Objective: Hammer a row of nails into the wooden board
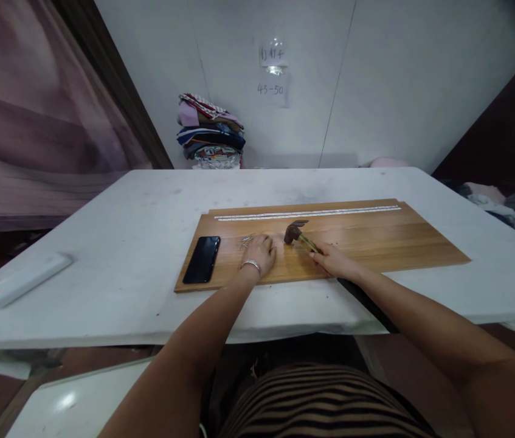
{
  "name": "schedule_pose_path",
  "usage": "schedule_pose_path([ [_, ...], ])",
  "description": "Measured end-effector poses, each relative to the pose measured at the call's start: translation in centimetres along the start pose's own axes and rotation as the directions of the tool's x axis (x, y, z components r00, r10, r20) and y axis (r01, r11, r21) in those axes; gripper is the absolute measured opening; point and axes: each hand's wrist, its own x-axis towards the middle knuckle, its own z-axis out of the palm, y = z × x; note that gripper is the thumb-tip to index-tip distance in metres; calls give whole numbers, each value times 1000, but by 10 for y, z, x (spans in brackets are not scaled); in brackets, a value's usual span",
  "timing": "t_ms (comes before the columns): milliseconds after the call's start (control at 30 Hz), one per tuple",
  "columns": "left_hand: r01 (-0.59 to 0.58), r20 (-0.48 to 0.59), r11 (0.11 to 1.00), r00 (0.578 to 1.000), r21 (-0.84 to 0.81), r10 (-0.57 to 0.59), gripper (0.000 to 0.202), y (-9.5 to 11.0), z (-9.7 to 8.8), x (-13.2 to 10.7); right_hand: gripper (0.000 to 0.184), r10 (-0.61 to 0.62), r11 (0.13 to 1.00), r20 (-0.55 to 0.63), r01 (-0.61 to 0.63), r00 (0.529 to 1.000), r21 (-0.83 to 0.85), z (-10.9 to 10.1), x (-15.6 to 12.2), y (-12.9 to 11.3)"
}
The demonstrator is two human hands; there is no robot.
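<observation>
My right hand [332, 260] grips a claw hammer [306, 242] by its yellowish and black handle. The dark metal head is over the middle of a wood-grain board [371, 234], with its claw upward. My left hand [261, 250], with a silvery bracelet at the wrist, rests on the board to the left of the hammer head. Its fingers are curled down, and whatever their tips hold is hidden. Beside that hand, a few small, thin nails [245, 241] lie loose on the board.
A black phone [202, 260] lies on the board's left end. Two white measuring strips [307, 213] run along its far edge. The white table [115, 243] also bears a white handled object [27, 280] at left. Folded cloths [211, 131] are stacked against the wall behind.
</observation>
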Motion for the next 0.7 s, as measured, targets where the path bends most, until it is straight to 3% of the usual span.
schedule_pose_path([
  [100, -4, 5, 1000, 1000, 5, 4, 26, 0, -1, 0, 33, 62, 998, -13, -62, 998, 14, 0, -3, -5],
  [467, -10, 1, 1000, 1000, 15, 10, 27, 2, -3, 0, 32, 105, 995, -4, -105, 995, 2, 1, -3, -8],
  [700, -8, 1, 1000, 1000, -6, 8, 29, 1, -1, 1, 33, 59, 998, -18, -58, 998, 10, 0, -6, -9],
])
